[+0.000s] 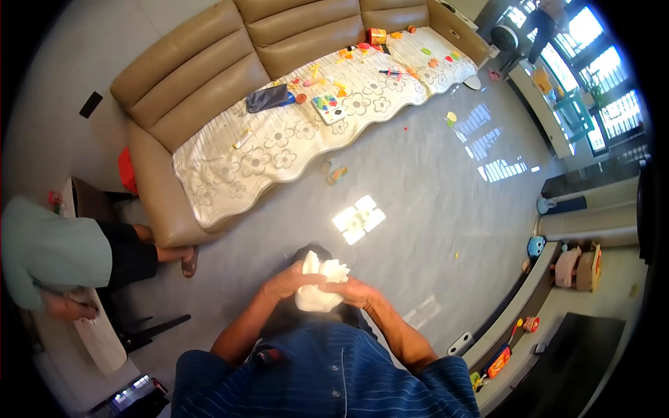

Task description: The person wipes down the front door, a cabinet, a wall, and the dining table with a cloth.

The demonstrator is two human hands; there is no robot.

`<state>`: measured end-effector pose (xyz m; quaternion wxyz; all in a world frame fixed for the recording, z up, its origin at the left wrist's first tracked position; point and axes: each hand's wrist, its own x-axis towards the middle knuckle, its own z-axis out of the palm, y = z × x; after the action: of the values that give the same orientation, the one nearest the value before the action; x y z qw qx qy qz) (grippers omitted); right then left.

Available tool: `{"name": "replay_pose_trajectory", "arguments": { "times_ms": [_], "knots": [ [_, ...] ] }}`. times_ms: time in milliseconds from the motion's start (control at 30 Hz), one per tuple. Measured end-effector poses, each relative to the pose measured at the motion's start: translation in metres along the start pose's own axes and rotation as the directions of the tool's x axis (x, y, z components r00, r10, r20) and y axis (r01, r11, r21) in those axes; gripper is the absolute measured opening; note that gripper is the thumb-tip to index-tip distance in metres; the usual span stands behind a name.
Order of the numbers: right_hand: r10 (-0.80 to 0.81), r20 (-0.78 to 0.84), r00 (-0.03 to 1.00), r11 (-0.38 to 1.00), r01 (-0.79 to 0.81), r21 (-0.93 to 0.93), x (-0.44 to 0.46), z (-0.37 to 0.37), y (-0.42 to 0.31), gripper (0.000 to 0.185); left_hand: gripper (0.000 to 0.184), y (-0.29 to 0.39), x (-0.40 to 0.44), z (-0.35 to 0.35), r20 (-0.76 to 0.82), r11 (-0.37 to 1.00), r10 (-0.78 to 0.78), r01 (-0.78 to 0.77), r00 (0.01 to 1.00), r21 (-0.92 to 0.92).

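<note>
Close in front of my body, both hands are closed on a crumpled white cloth [318,299]. My left hand [286,282] grips it from the left side, and my right hand [356,291] from the right. Some folds stick up above the fingers, and the rest bulges out below them. Whether it is fabric or soft paper is hard to make out. A dark rounded shape [311,253] shows on the floor side just beyond the cloth; its kind is unclear.
A tan sofa [195,76] with a flowered cover bears several scattered toys. On the grey floor [411,188] lies a small colourful item [336,173]. One person [63,244] stands at a table on the left, another [547,24] far right. A cabinet [512,317] runs along the right.
</note>
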<state>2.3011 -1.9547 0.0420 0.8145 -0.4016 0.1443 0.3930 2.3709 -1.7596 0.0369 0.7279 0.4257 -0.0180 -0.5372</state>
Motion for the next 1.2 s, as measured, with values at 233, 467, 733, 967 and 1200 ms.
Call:
{"name": "replay_pose_trajectory", "arguments": {
  "times_ms": [233,467,733,967,1200],
  "knots": [
    [-0.011,-0.154,0.988,0.971,0.047,0.233,-0.01,-0.082,-0.068,0.048,0.038,0.053,0.137,0.02,0.051,0.949,-0.118,0.098,0.992,0.3],
    [-0.163,-0.375,0.912,0.854,0.321,0.409,-0.034,-0.138,-0.163,0.047,0.042,0.144,0.294,0.062,0.34,0.669,-0.217,-0.114,0.915,0.735],
    [-0.185,-0.435,0.881,0.766,0.406,0.497,-0.047,-0.211,-0.217,0.051,0.039,0.166,0.411,0.089,0.348,0.674,-0.339,-0.033,0.874,0.738],
    [-0.188,-0.437,0.88,0.791,0.399,0.463,-0.085,-0.31,-0.275,0.046,0.047,0.201,0.521,0.158,0.313,0.561,-0.513,0.036,0.8,0.827],
    [-0.332,-0.366,0.869,0.815,0.46,0.352,-0.132,-0.424,-0.335,0.045,0.047,0.202,0.621,0.219,0.222,0.658,-0.4,0.11,0.889,0.745]
  ]
}}
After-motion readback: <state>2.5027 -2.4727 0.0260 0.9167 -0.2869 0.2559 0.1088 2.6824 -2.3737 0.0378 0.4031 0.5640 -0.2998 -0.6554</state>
